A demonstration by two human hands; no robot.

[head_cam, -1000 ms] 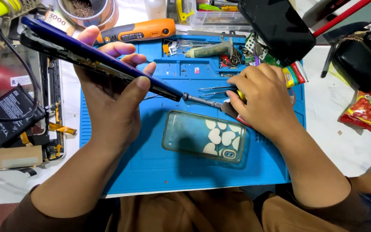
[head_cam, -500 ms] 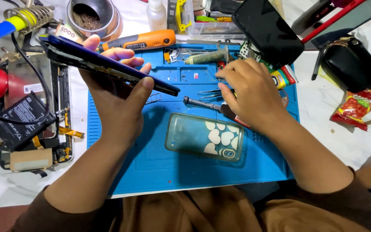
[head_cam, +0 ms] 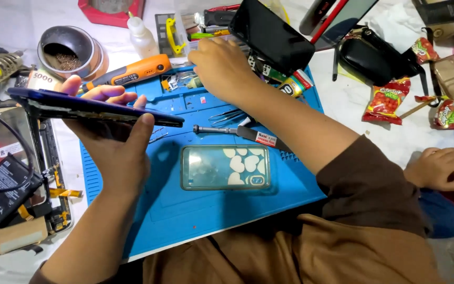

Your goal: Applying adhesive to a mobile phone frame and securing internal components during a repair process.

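Left hand (head_cam: 114, 144) grips a dark blue phone (head_cam: 90, 108) edge-on in the left half of the frame, thumb on the near edge and fingertips showing past the far edge, so the phone lies almost flat above the blue work mat (head_cam: 185, 210). Upper left, a round metal pot (head_cam: 69, 50) holds a brownish wad; the small moulded trays along the mat's top edge hold tiny metal parts, too small to tell apart.

Half a second ago the right hand lay low on the mat beside the screwdriver; now the right hand (head_cam: 222, 66) has reached up to the top centre, fingers curled down over the clutter at the mat's far edge, and whether it grasps anything cannot be told. The screwdriver (head_cam: 232, 131) now lies alone on the mat, just above a clear phone case (head_cam: 224, 168) with white hearts. The phone has also tipped from a slant to nearly level.

The right forearm crosses the mat diagonally, brown sleeve at the elbow. Another person's hand (head_cam: 437, 168) rests at the right edge.
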